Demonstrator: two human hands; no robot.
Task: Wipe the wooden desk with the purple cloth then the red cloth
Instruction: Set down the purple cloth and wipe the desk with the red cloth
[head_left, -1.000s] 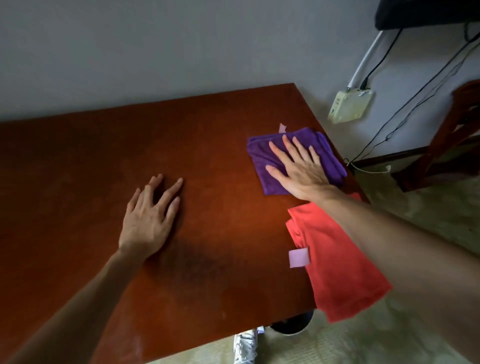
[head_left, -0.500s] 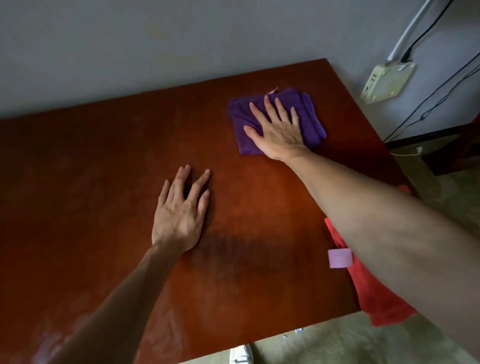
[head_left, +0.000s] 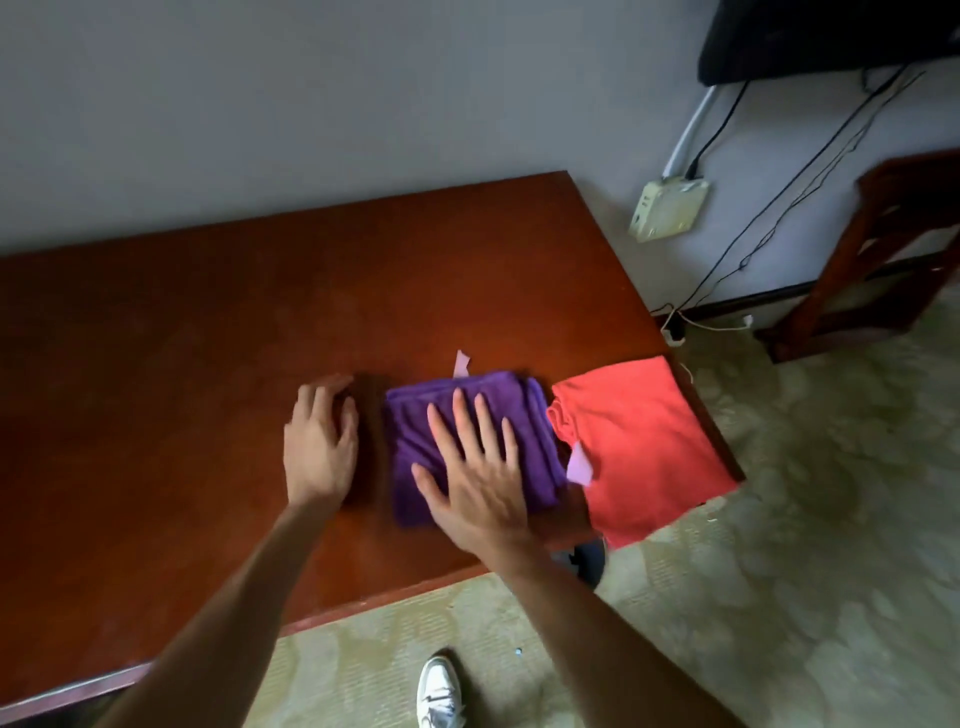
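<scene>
A carpeted room with a pale wall frames the reddish, glossy wooden worktop (head_left: 208, 364), seen from above. Nearest us, a white shoe (head_left: 439, 691) stands on the patterned carpet (head_left: 779, 571) below the worktop's front edge. On the worktop, our right hand (head_left: 480, 483) lies flat with fingers spread, pressing on the purple cloth (head_left: 467, 410), a plush folded square near the front right corner; nothing is pinched. Our left hand (head_left: 322, 447) rests just beside the cloth's left edge, its grip open with fingers loosely together, bracing on the bare wood. The red cloth (head_left: 639, 441), smoother and flatter, lies just right of the purple one, overhanging the worktop's corner, a pale tag (head_left: 579, 465) showing between them. We judge the purple wipe to be in hand: keep the palm flat, pressure even, strokes overlapping, and avoid nudging the red cloth off the edge. Beyond, cables (head_left: 769, 228) and a beige box (head_left: 670, 208) hang on the wall.
</scene>
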